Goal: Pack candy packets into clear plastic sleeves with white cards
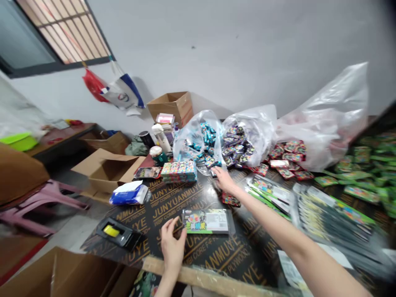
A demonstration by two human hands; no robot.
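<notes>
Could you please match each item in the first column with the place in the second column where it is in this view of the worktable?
1. Left hand
2. Right hand
3. Blue packets
4. Cardboard box

A. Against the white wall
B. Inside a clear plastic bag
C. Beside a flat card packet
D. Reaching toward the bagged packets

Pairs: 1-C, 2-D, 3-B, 4-A.

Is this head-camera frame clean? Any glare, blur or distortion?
Head view: tilted and strongly wide-angle, with the window frame bowing toward the corner; lighting is soft, without harsh shadows; small highlights sit on the clear plastic bag; the left hand and right hand look fairly sharp, while the green packets at far right soften.
</notes>
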